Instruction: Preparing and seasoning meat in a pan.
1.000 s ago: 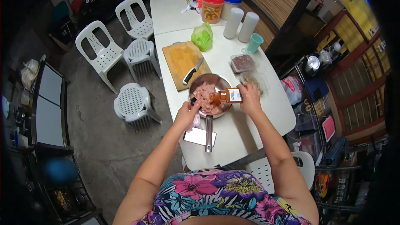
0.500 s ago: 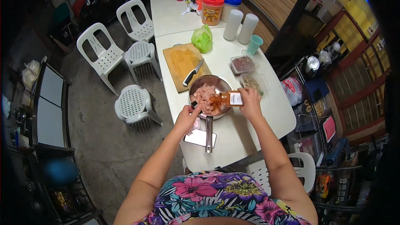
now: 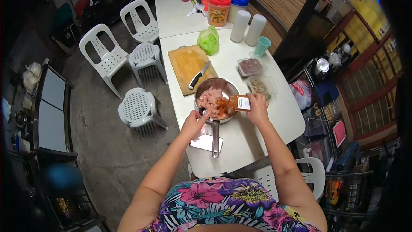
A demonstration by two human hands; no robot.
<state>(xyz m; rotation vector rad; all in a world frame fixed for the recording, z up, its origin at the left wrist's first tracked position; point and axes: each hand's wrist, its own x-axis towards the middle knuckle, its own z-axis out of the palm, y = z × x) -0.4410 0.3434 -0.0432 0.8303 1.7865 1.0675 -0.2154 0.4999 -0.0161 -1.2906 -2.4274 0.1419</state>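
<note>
A steel saucepan [image 3: 231, 87] stands on the table with pieces of raw pale meat [image 3: 209, 99] inside. Reddish-orange powder [image 3: 222, 108] lies on the meat at the pan's right. My right hand [image 3: 257, 107] grips a spice jar [image 3: 241, 102] with an orange-brown body and white label, tipped sideways, its mouth over the pan. At the pan's near left rim, my left hand [image 3: 195, 122] is closed on a small black thing, perhaps a cap, partly hidden by the fingers. Below that hand are a pinkish item, partly covered, and a white-screened phone [image 3: 201, 142] under the pan's handle [image 3: 215, 139].
A wooden cutting board [image 3: 184, 62] bears a black-handled knife [image 3: 199, 75]. Around it are a bagged lettuce [image 3: 208, 41], a tub of ground meat [image 3: 250, 67], another clear tub [image 3: 262, 87], a green cup [image 3: 262, 46], and two white cylinders [image 3: 240, 25]. Plastic chairs [image 3: 103, 56] stand left.
The jar has tilted slightly and shifted a little with my right hand. My left hand has moved slightly down. The pan stays in place.
</note>
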